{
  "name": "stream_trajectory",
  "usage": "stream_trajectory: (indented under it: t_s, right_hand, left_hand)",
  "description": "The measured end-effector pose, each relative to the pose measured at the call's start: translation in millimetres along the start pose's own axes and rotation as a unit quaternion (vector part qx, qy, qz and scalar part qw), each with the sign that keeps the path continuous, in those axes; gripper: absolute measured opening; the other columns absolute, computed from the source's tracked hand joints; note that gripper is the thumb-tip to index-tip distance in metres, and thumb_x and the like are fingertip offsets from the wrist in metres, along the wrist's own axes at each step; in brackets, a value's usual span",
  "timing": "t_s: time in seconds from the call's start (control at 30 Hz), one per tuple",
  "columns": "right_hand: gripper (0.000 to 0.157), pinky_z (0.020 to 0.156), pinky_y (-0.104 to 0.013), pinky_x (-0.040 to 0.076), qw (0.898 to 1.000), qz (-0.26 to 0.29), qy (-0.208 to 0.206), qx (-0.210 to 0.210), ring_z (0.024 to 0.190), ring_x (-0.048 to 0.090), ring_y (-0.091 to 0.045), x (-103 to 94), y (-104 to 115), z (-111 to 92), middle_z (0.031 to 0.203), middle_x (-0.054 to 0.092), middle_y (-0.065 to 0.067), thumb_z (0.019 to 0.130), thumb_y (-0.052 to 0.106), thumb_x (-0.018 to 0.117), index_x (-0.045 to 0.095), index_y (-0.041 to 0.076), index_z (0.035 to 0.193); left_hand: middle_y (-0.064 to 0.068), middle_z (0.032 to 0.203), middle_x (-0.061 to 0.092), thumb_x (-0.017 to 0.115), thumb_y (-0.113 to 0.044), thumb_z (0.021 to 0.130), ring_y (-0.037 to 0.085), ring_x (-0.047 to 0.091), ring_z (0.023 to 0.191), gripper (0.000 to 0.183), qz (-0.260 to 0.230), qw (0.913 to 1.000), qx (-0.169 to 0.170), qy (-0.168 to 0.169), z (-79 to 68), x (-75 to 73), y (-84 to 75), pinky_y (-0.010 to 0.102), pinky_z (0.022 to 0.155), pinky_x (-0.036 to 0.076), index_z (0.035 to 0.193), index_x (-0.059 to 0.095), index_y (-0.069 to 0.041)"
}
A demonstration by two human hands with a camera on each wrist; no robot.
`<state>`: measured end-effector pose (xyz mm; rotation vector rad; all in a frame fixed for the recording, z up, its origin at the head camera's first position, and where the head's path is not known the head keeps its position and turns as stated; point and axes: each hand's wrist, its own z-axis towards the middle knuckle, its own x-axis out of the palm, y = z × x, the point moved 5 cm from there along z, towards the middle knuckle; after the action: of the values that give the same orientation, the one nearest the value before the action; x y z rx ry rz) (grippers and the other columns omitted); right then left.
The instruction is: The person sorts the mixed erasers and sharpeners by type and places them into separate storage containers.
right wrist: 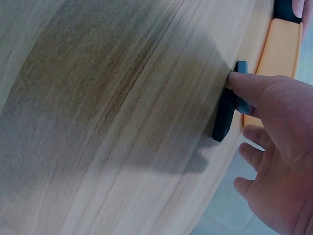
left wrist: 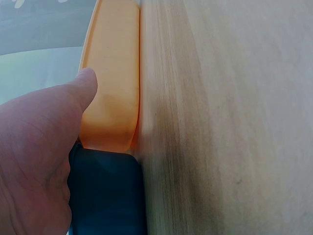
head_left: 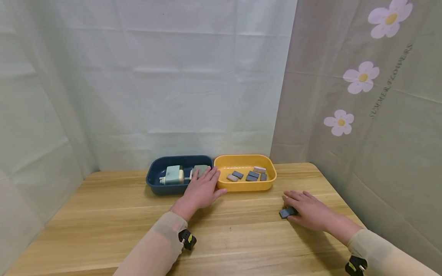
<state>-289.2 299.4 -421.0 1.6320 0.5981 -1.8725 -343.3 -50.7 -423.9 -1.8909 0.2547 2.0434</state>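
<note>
My left hand [head_left: 202, 189], fingers straight and spread, lies over the right end of a navy tray [head_left: 162, 190], beside a yellow tray [head_left: 245, 187]. In the left wrist view its thumb overlaps the yellow tray's side. At the right of the table, my right hand [head_left: 310, 209] pinches a small dark rectangular block [right wrist: 242, 66] between thumb and fingers. Another dark block [right wrist: 224, 117] lies right beside it, under the thumb in the right wrist view. The other fingers of that hand are loosely bent.
The yellow tray holds several small blocks, dark ones [head_left: 237, 174] and paler ones [head_left: 259, 169]. In the navy tray are a pale green box-shaped item [head_left: 172, 174] and a grey-green piece [head_left: 201, 168] partly behind my left hand. Curtains hang behind the wooden table [head_left: 114, 214] and along its right side.
</note>
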Motion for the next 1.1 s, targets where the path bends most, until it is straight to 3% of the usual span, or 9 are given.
stream_trajectory:
  t_s: [0.6,0.9,1.1]
  right_hand:
    - [0.026,0.108,-0.079,0.045,1.000,0.027,0.008,-0.009,0.134,0.064,-0.049,0.3,0.7,0.4,0.151,0.062,-0.026,0.096,0.018,0.089,0.071,0.020,0.113]
    - [0.033,0.109,-0.077,0.046,1.000,0.024,0.001,-0.016,0.135,0.063,-0.047,-5.5,1.2,2.9,0.151,0.062,-0.026,0.096,0.020,0.089,0.073,0.012,0.124]
    - [0.028,0.110,-0.079,0.044,0.999,0.029,-0.007,-0.018,0.134,0.065,-0.046,-11.2,1.0,6.2,0.151,0.061,-0.026,0.095,0.017,0.090,0.072,0.017,0.117]
  left_hand:
    - [0.009,0.182,0.024,0.054,-0.065,0.111,0.033,0.018,0.169,0.087,0.003,1.0000,-0.003,0.002,-1.7,-2.4,-1.1,0.065,0.134,0.005,0.175,0.033,-0.010]
    - [0.009,0.182,0.025,0.053,-0.066,0.111,0.033,0.018,0.169,0.087,0.005,1.0000,0.000,0.002,-0.7,-1.0,-0.4,0.065,0.134,0.005,0.174,0.034,-0.010]
    - [0.009,0.183,0.023,0.053,-0.066,0.111,0.033,0.017,0.169,0.087,0.004,1.0000,-0.002,0.003,-0.6,-1.0,0.5,0.065,0.134,0.004,0.175,0.033,-0.010]
